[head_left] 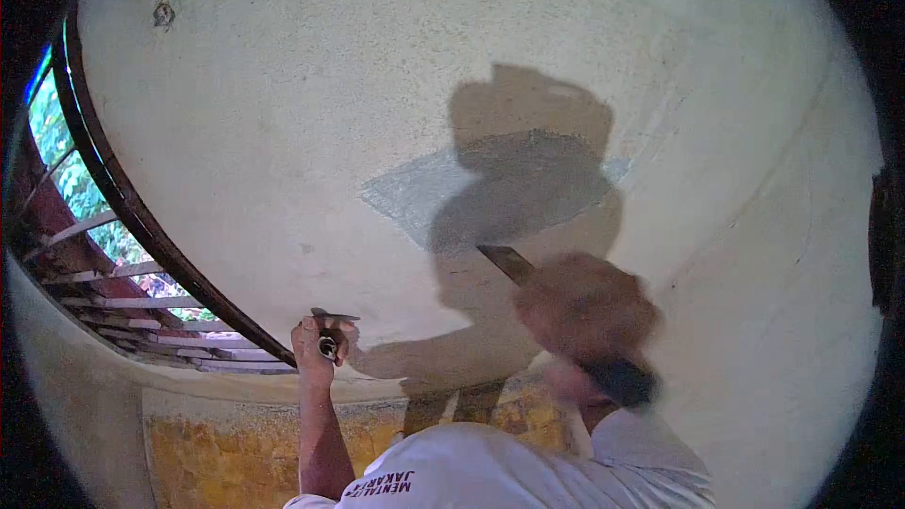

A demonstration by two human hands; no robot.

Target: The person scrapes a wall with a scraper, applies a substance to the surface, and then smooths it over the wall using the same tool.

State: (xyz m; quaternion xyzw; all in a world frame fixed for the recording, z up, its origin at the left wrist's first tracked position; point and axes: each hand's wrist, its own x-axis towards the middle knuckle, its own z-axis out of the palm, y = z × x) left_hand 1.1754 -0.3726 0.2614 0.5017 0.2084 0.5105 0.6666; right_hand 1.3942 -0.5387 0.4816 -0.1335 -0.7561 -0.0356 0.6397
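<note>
My right hand point(589, 311), smeared by motion, is closed around a scraper point(506, 264). Its flat, narrow blade points up and left toward the wall, and the dark end of its handle sticks out below my fist. Just beyond the blade tip, a rough grey patch point(405, 196) stands out on the pale wall point(311, 123). Lower left, my left hand point(309, 344) grips a tool with a flat dark blade point(337, 315) and a round handle end facing me; I cannot tell its exact kind. My head and body cast a shadow across the grey patch.
At the left is a window opening with a dark frame point(113, 188) and slats point(123, 302), greenery behind it. Below, the wall has a yellow-brown, stained section point(222, 457). A small hole point(163, 14) marks the upper left wall. A dark edge point(881, 240) shows at far right.
</note>
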